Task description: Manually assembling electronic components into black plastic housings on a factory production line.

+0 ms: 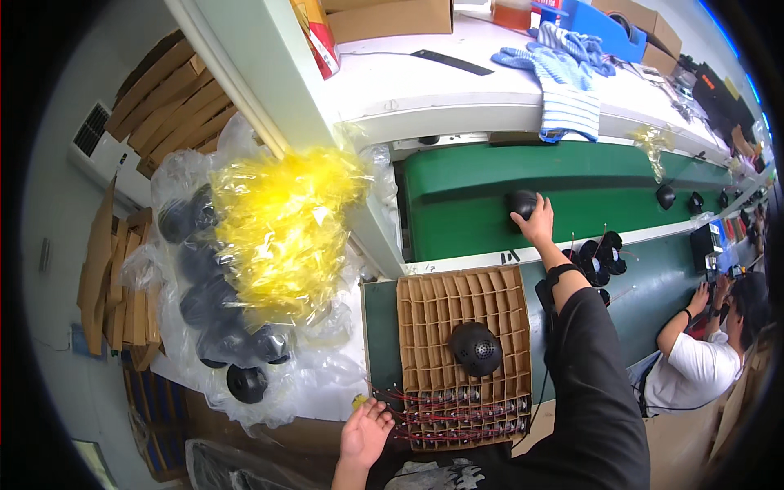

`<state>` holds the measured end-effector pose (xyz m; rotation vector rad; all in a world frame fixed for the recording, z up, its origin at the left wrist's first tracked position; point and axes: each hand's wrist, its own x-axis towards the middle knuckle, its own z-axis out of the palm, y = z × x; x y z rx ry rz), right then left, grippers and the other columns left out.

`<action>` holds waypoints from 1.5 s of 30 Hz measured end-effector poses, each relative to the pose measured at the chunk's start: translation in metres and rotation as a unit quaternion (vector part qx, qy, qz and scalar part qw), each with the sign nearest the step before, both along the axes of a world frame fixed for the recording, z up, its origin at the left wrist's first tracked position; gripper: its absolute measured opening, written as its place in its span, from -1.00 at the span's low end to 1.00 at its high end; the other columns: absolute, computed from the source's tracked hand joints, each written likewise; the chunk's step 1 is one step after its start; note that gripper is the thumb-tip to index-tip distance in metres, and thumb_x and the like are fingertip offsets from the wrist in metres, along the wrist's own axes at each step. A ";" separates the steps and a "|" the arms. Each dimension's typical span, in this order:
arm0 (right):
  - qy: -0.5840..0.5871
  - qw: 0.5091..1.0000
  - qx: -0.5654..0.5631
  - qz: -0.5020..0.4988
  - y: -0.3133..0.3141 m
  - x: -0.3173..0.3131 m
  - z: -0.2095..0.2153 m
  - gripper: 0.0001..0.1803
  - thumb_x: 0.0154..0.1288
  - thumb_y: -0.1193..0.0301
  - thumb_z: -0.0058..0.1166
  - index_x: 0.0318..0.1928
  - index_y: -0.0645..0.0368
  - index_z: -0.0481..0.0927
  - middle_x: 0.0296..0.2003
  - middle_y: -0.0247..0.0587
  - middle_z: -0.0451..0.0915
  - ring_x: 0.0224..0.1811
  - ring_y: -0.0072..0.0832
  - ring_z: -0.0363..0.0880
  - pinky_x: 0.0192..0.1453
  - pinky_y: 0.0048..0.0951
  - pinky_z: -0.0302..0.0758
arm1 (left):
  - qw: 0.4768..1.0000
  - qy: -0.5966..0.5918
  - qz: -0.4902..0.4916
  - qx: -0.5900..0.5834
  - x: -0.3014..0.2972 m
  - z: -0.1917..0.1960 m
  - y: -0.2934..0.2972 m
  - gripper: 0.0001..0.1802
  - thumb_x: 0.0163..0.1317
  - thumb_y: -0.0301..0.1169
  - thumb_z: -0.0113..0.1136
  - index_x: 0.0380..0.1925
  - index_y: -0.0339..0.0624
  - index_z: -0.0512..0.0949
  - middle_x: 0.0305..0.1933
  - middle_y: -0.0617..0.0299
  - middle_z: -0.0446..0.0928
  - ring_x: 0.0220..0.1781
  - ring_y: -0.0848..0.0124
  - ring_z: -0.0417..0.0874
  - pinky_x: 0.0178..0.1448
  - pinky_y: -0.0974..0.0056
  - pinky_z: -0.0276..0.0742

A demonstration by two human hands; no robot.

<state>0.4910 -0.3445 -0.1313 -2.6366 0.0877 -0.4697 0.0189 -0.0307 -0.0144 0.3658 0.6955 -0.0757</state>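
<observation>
My right hand [536,222] reaches out over the green conveyor belt [457,196], its fingers around the near side of a black dome-shaped housing [520,202]. My left hand [367,430] is low at the front, palm showing and fingers loosely curled, with nothing visible in the palm. A small yellow piece [359,401] shows just beyond its fingertips. Beside that hand lies a cardboard divider tray [425,310]. Red wires [441,416] and small parts fill its near rows. Another black dome housing with a perforated centre [476,349] rests on the tray.
On the left, yellow plastic film [286,237] lies beside bagged black domes [208,306]. Several black parts with wires [600,255] stand right of my forearm. Striped gloves [563,73] hang off the white shelf [392,90]. A co-worker [702,359] sits at the right.
</observation>
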 end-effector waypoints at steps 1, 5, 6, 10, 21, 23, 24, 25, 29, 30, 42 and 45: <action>0.005 1.000 0.000 0.001 -0.003 -0.001 -0.011 -0.08 -0.05 0.14 0.35 0.29 0.17 0.18 0.24 0.20 0.21 0.27 0.09 0.21 0.34 -0.09 0.22 | 1.000 0.007 0.009 0.005 -0.001 0.000 0.000 -0.73 0.31 -0.21 0.00 -0.12 -0.13 0.47 -0.13 0.20 0.50 -0.12 0.28 0.47 0.10 0.17 0.36; -0.002 0.989 0.053 0.139 -0.004 -0.050 -0.017 -0.41 0.07 0.30 0.26 0.10 0.23 0.38 0.20 0.21 0.27 0.26 0.09 0.23 0.33 -0.09 0.22 | 0.999 0.035 0.003 0.003 0.011 0.001 -0.005 -0.75 0.31 -0.22 -0.01 -0.14 -0.10 0.46 -0.18 0.23 0.48 -0.16 0.34 0.43 0.05 0.18 0.35; 0.041 0.970 0.100 0.219 -0.003 -0.074 -0.001 -0.42 0.07 0.29 0.26 0.09 0.23 0.40 0.19 0.18 0.29 0.25 0.08 0.25 0.32 -0.09 0.24 | 1.000 0.015 -0.004 -0.012 0.013 -0.003 -0.004 -0.75 0.31 -0.22 0.01 -0.15 -0.13 0.47 -0.13 0.21 0.49 -0.15 0.31 0.46 0.09 0.18 0.36; 0.131 0.892 0.051 0.429 0.032 -0.201 0.083 -0.25 -0.02 0.06 0.31 0.13 0.20 0.39 0.16 0.10 0.32 0.22 0.05 0.28 0.30 -0.06 0.27 | 1.000 -0.003 -0.014 -0.018 0.025 -0.005 -0.003 -0.77 0.34 -0.24 -0.03 -0.18 -0.13 0.48 -0.17 0.22 0.48 -0.17 0.34 0.44 0.04 0.20 0.37; 0.166 0.938 0.221 0.208 0.054 -0.330 0.067 -0.16 -0.06 0.30 0.28 0.26 0.25 0.24 0.14 0.08 0.35 0.25 -0.08 0.28 0.37 -0.18 0.20 | 0.989 -0.085 -0.124 -0.008 0.028 -0.005 0.004 -0.77 0.35 -0.26 -0.04 -0.12 -0.13 0.45 -0.13 0.21 0.48 -0.09 0.33 0.48 0.11 0.20 0.39; 0.289 0.758 0.558 0.174 0.057 -0.346 0.085 -0.26 0.11 0.31 0.18 0.28 0.29 0.22 0.17 -0.02 0.38 0.22 -0.22 0.36 0.35 -0.21 0.26 | 0.982 -0.113 -0.150 0.016 0.025 -0.003 0.003 -0.74 0.35 -0.27 -0.03 -0.07 -0.15 0.43 -0.09 0.20 0.49 -0.02 0.32 0.49 0.16 0.20 0.38; 0.360 0.604 0.691 0.167 0.061 -0.356 0.112 -0.35 0.24 0.31 0.04 0.30 0.28 0.20 0.22 -0.08 0.34 0.23 -0.31 0.37 0.33 -0.22 0.32 | 0.968 -0.126 -0.191 0.102 0.026 0.003 -0.002 -0.68 0.34 -0.27 -0.02 0.02 -0.17 0.39 -0.01 0.17 0.47 0.06 0.29 0.48 0.21 0.19 0.35; 0.362 0.515 0.760 0.162 0.070 -0.369 0.123 -0.40 0.32 0.24 -0.06 0.29 0.26 0.22 0.21 -0.05 0.37 0.22 -0.28 0.41 0.30 -0.20 0.36 | 0.945 -0.139 -0.230 0.186 0.025 0.006 -0.006 -0.61 0.34 -0.27 0.00 0.10 -0.19 0.35 0.07 0.14 0.45 0.13 0.26 0.46 0.26 0.18 0.33; 0.445 0.357 0.811 0.127 0.089 -0.419 0.145 -0.42 0.42 0.11 -0.18 0.28 0.25 0.26 0.17 -0.04 0.43 0.21 -0.25 0.43 0.32 -0.21 0.35 | 0.886 -0.288 -0.325 0.161 0.016 0.011 -0.019 -0.41 0.31 -0.32 0.09 0.27 -0.28 0.19 0.26 0.14 0.33 0.33 0.29 0.31 0.40 0.21 0.15; 0.457 0.367 0.805 0.096 0.097 -0.429 0.151 -0.44 0.43 0.12 -0.19 0.27 0.25 0.27 0.19 -0.05 0.42 0.22 -0.27 0.42 0.33 -0.22 0.33 | 0.879 -0.258 -0.362 0.172 0.009 -0.003 -0.015 -0.30 0.25 -0.22 0.19 0.29 -0.28 0.17 0.31 0.12 0.29 0.34 0.28 0.31 0.41 0.17 0.17; 0.435 0.705 0.428 0.361 0.106 -0.457 0.136 -0.61 0.48 0.17 -0.18 -0.25 0.26 0.52 -0.38 -0.40 0.50 -0.31 -0.63 0.47 -0.19 -0.54 0.44 | 0.888 -0.259 -0.379 0.001 -0.019 0.011 0.015 0.15 -0.12 0.06 0.45 0.34 -0.33 0.07 0.38 -0.06 0.18 0.36 0.19 0.31 0.39 0.09 0.26; 0.421 0.675 0.428 0.428 0.091 -0.443 0.154 -0.62 0.45 0.20 -0.10 -0.34 0.25 0.57 -0.55 -0.37 0.55 -0.43 -0.67 0.52 -0.31 -0.60 0.46 | 0.881 -0.256 -0.394 -0.053 -0.017 0.022 0.017 0.15 -0.09 0.08 0.41 0.34 -0.35 0.04 0.37 -0.16 0.16 0.37 0.10 0.28 0.40 0.08 0.24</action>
